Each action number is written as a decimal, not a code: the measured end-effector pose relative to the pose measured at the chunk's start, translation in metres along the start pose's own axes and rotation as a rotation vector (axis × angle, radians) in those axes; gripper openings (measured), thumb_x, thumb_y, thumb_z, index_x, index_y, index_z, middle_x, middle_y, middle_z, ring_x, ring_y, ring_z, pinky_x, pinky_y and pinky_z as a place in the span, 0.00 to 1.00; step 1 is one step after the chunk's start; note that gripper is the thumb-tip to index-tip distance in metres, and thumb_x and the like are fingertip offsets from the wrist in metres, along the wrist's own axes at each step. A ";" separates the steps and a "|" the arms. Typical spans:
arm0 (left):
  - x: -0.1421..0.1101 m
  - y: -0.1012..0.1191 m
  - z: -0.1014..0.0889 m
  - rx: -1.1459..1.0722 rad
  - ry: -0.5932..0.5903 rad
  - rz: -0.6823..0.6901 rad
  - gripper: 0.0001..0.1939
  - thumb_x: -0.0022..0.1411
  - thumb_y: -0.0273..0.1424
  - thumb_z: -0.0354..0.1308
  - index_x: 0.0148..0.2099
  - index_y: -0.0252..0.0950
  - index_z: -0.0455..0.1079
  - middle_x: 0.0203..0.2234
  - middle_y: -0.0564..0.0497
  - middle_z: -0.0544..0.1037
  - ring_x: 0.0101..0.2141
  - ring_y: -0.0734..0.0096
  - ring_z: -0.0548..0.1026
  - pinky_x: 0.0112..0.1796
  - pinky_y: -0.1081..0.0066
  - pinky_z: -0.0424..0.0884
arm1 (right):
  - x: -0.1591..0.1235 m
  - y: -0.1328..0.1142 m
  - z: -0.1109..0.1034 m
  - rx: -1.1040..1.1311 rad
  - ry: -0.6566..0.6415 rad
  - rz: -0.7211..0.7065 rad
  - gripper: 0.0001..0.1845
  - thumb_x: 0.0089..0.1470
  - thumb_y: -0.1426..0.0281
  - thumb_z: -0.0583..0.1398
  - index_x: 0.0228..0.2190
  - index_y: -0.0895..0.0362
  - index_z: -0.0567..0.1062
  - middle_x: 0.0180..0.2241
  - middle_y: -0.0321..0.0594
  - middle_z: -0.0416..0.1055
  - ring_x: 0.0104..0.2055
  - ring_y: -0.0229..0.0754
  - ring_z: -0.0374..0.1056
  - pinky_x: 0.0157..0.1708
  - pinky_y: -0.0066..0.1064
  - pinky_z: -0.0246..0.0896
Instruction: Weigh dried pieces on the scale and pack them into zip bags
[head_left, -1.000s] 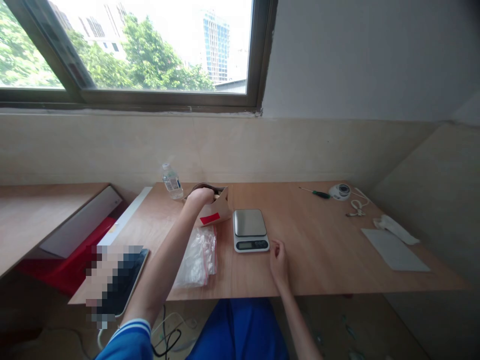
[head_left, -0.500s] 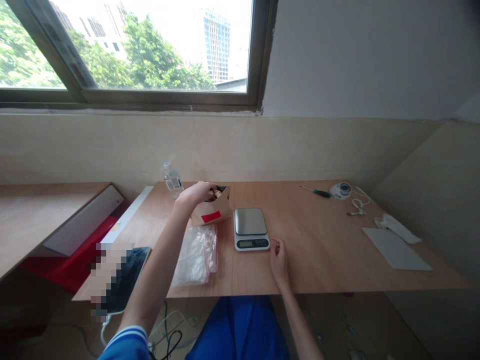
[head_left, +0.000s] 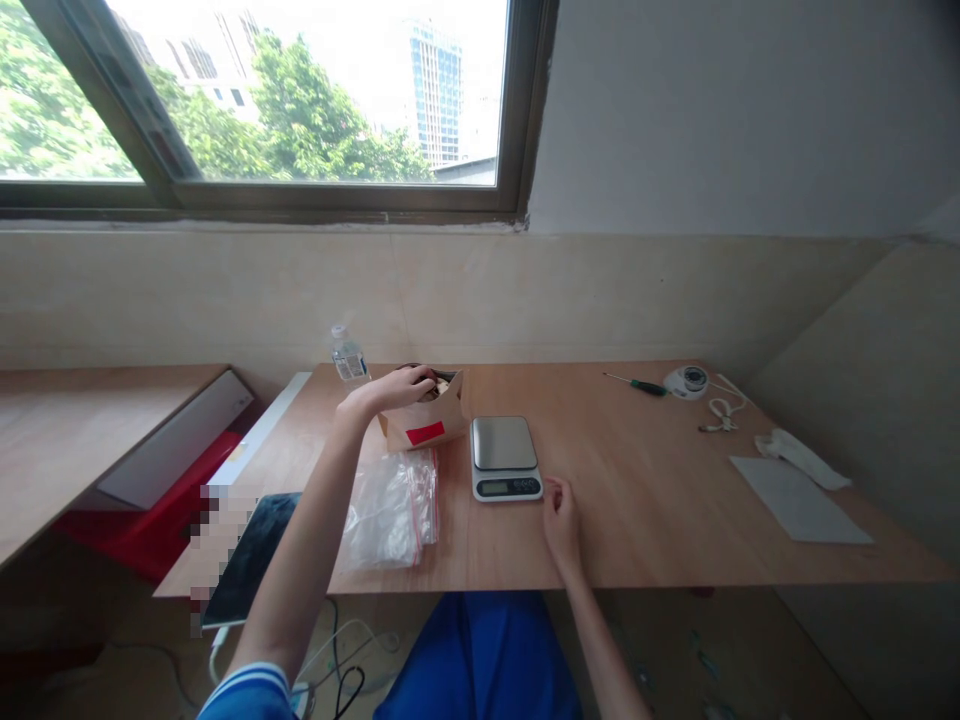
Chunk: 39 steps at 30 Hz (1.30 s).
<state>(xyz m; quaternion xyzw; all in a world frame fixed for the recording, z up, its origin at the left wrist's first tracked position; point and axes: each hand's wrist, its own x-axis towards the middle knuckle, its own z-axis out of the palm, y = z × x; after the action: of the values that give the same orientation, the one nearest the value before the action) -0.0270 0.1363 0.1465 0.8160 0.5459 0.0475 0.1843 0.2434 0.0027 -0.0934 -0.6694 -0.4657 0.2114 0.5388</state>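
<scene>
My left hand [head_left: 401, 388] reaches over the open mouth of a brown paper bag [head_left: 442, 420] with a red label. Its fingers bend down at the opening and the fingertips are hidden, so I cannot tell whether they grip anything. Light brown pieces show inside the bag. A kitchen scale [head_left: 504, 445] with a bare steel plate stands to the right of the bag. Beside the scale's front right corner, my right hand [head_left: 561, 515] rests on the table with its fingers curled in and nothing visible in them. Clear zip bags [head_left: 390, 510] lie in front of the paper bag.
A water bottle [head_left: 349, 357] stands behind my left hand. Near my left forearm lies a tablet [head_left: 255, 560] with a cable. At the right are a screwdriver [head_left: 646, 387], a white dome camera [head_left: 685, 382], a white sheet [head_left: 802, 500] and a rolled white cloth [head_left: 802, 457].
My left hand has drawn back slightly at the bag's mouth, and more of the light brown pieces shows. My right hand stays beside the scale. The whole view has shifted a little.
</scene>
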 end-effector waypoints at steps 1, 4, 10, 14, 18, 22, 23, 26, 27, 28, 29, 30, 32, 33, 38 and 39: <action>0.000 0.001 0.000 -0.006 -0.007 0.012 0.21 0.60 0.45 0.40 0.45 0.40 0.68 0.42 0.49 0.74 0.40 0.64 0.72 0.34 0.72 0.65 | 0.000 0.000 0.000 0.001 0.001 0.000 0.14 0.51 0.63 0.49 0.35 0.57 0.68 0.36 0.50 0.72 0.38 0.49 0.69 0.37 0.38 0.63; -0.001 0.003 0.000 -0.010 -0.010 0.044 0.23 0.57 0.49 0.43 0.42 0.39 0.68 0.37 0.49 0.75 0.36 0.65 0.72 0.31 0.72 0.64 | 0.000 0.000 0.000 0.011 0.002 0.000 0.14 0.52 0.63 0.49 0.35 0.57 0.68 0.36 0.49 0.72 0.38 0.49 0.69 0.37 0.39 0.63; 0.000 0.005 0.006 -0.044 0.003 0.053 0.18 0.54 0.42 0.49 0.43 0.37 0.64 0.35 0.49 0.74 0.33 0.67 0.71 0.29 0.73 0.64 | -0.001 -0.001 0.000 0.022 0.003 0.005 0.13 0.52 0.63 0.50 0.35 0.57 0.68 0.36 0.49 0.73 0.38 0.49 0.69 0.37 0.38 0.63; -0.002 0.004 0.004 -0.081 0.011 0.069 0.18 0.53 0.38 0.49 0.45 0.38 0.67 0.38 0.49 0.74 0.36 0.67 0.71 0.31 0.74 0.64 | -0.001 -0.002 -0.001 0.015 -0.004 0.004 0.14 0.53 0.63 0.50 0.36 0.57 0.69 0.36 0.49 0.73 0.38 0.49 0.69 0.37 0.39 0.64; -0.002 0.003 0.002 -0.100 -0.021 0.080 0.20 0.52 0.37 0.48 0.46 0.38 0.69 0.37 0.50 0.75 0.35 0.68 0.71 0.31 0.75 0.64 | -0.001 -0.003 -0.001 0.021 -0.050 -0.069 0.16 0.55 0.64 0.48 0.38 0.59 0.71 0.39 0.50 0.73 0.43 0.48 0.69 0.42 0.39 0.63; -0.004 0.005 0.000 -0.103 0.001 0.101 0.20 0.51 0.35 0.49 0.47 0.38 0.69 0.37 0.51 0.75 0.35 0.68 0.71 0.32 0.75 0.64 | -0.003 -0.001 0.001 -0.035 -0.165 -0.207 0.17 0.55 0.69 0.47 0.39 0.57 0.74 0.42 0.46 0.73 0.46 0.45 0.68 0.46 0.39 0.62; -0.005 0.006 -0.001 -0.111 0.014 0.109 0.20 0.51 0.35 0.49 0.46 0.38 0.69 0.37 0.51 0.74 0.35 0.69 0.71 0.33 0.75 0.65 | -0.004 -0.001 0.002 -0.073 -0.194 -0.232 0.18 0.55 0.71 0.47 0.40 0.56 0.74 0.42 0.44 0.74 0.45 0.45 0.68 0.46 0.39 0.62; -0.011 0.012 -0.006 -0.136 0.064 0.143 0.17 0.52 0.34 0.50 0.44 0.38 0.69 0.36 0.51 0.73 0.33 0.71 0.69 0.32 0.75 0.65 | -0.005 0.001 0.004 -0.204 -0.241 -0.279 0.20 0.54 0.73 0.48 0.42 0.53 0.75 0.42 0.41 0.74 0.44 0.44 0.69 0.45 0.38 0.63; -0.014 0.015 -0.008 -0.137 0.082 0.151 0.16 0.52 0.34 0.50 0.43 0.38 0.69 0.36 0.51 0.73 0.32 0.72 0.69 0.32 0.75 0.65 | -0.005 0.001 0.004 -0.243 -0.244 -0.290 0.20 0.54 0.73 0.47 0.43 0.52 0.74 0.41 0.41 0.74 0.43 0.44 0.69 0.44 0.38 0.63; -0.016 0.017 -0.010 -0.134 0.098 0.154 0.15 0.52 0.34 0.51 0.42 0.38 0.69 0.35 0.51 0.72 0.32 0.72 0.69 0.31 0.75 0.65 | -0.006 0.001 0.004 -0.280 -0.249 -0.301 0.21 0.54 0.73 0.47 0.43 0.52 0.74 0.41 0.41 0.75 0.42 0.44 0.70 0.42 0.37 0.64; -0.017 0.019 -0.012 -0.129 0.111 0.149 0.14 0.53 0.34 0.51 0.42 0.38 0.70 0.34 0.51 0.72 0.31 0.72 0.68 0.31 0.75 0.65 | -0.006 0.001 0.004 -0.314 -0.254 -0.316 0.21 0.54 0.74 0.48 0.43 0.52 0.74 0.40 0.41 0.75 0.41 0.45 0.70 0.41 0.37 0.64; -0.019 0.021 -0.014 -0.125 0.121 0.135 0.14 0.53 0.34 0.51 0.41 0.38 0.70 0.33 0.52 0.72 0.30 0.73 0.68 0.31 0.75 0.65 | -0.007 0.000 0.004 -0.349 -0.259 -0.334 0.21 0.54 0.74 0.48 0.44 0.52 0.74 0.39 0.41 0.75 0.40 0.45 0.70 0.40 0.36 0.64; -0.021 0.024 -0.015 -0.125 0.133 0.102 0.13 0.54 0.32 0.51 0.41 0.38 0.69 0.33 0.51 0.71 0.30 0.73 0.67 0.31 0.75 0.65 | -0.009 -0.001 0.005 -0.421 -0.265 -0.376 0.21 0.54 0.74 0.48 0.44 0.52 0.75 0.38 0.42 0.76 0.38 0.45 0.71 0.39 0.36 0.63; -0.022 0.024 -0.015 -0.126 0.142 0.094 0.13 0.54 0.32 0.51 0.42 0.38 0.69 0.33 0.51 0.71 0.30 0.73 0.67 0.31 0.75 0.65 | -0.010 -0.002 0.005 -0.461 -0.262 -0.393 0.20 0.55 0.74 0.49 0.44 0.52 0.75 0.38 0.42 0.76 0.37 0.46 0.71 0.38 0.37 0.62; -0.025 0.024 -0.016 -0.105 0.204 0.117 0.11 0.56 0.29 0.50 0.41 0.38 0.69 0.35 0.50 0.70 0.33 0.72 0.69 0.34 0.73 0.66 | -0.013 -0.008 0.011 -0.606 -0.223 -0.426 0.18 0.56 0.74 0.50 0.42 0.52 0.75 0.35 0.43 0.78 0.31 0.45 0.71 0.36 0.36 0.59; -0.026 0.024 -0.017 -0.094 0.218 0.121 0.11 0.56 0.29 0.50 0.41 0.38 0.69 0.35 0.50 0.69 0.33 0.71 0.69 0.35 0.73 0.66 | -0.013 -0.009 0.011 -0.616 -0.225 -0.429 0.18 0.56 0.75 0.50 0.42 0.52 0.75 0.35 0.43 0.78 0.31 0.44 0.71 0.36 0.36 0.59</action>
<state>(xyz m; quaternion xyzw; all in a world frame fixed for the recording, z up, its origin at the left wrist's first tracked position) -0.0215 0.1090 0.1741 0.8279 0.5096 0.1725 0.1586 0.2249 -0.0031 -0.0911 -0.6597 -0.6929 0.0163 0.2904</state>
